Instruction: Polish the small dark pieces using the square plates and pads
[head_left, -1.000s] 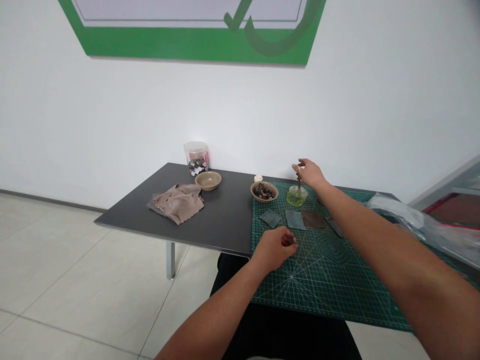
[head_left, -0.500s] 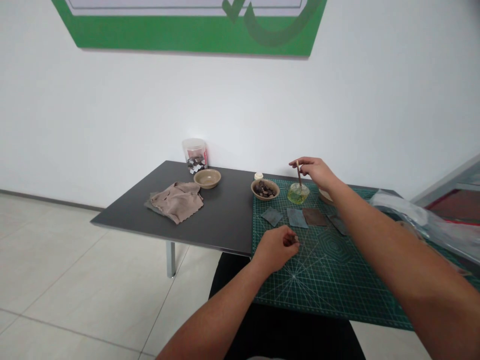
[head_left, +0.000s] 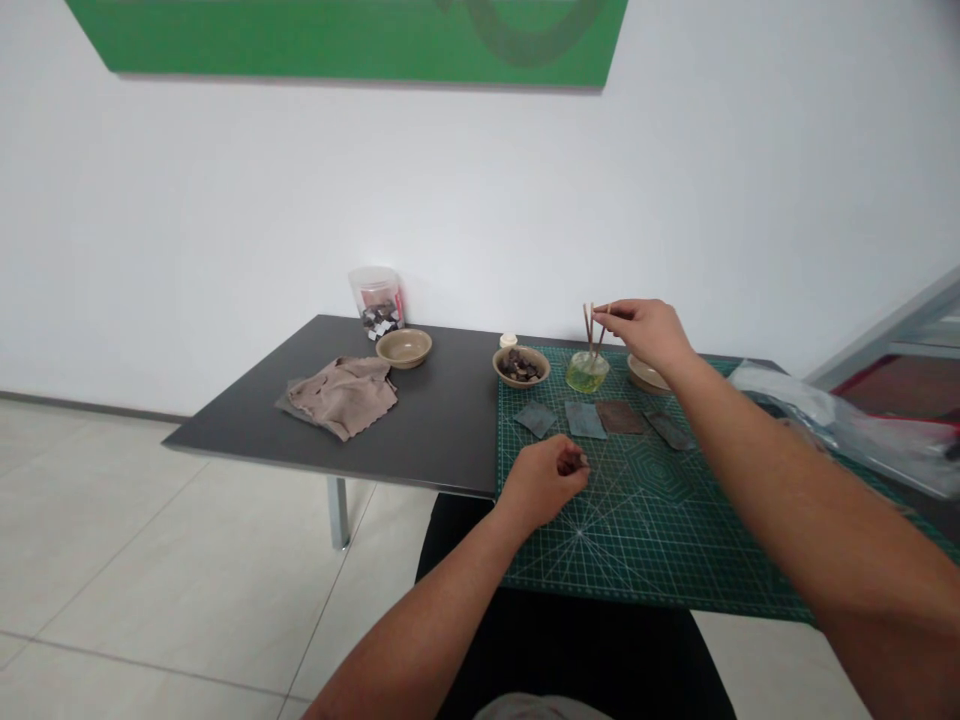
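Rightward goes our right hand [head_left: 651, 328] since a moment ago, its fingertips now pinched narrow on the top of one thin stick [head_left: 602, 338]. Below spreads the green cutting mat [head_left: 600, 560]; over it our left hand [head_left: 541, 480] curls, and we can't tell whether it holds anything. Beyond sits our bowl of dark pieces [head_left: 520, 384], then the clear cup of yellow-green liquid [head_left: 587, 382], other sticks [head_left: 587, 322] standing in it.

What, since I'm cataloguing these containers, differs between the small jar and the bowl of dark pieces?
The jar is see-through; the bowl is opaque brown. The jar holds thin sticks and yellow-green contents; the bowl holds dark pieces. The jar looks narrower than the bowl. Both stand on the green mat.
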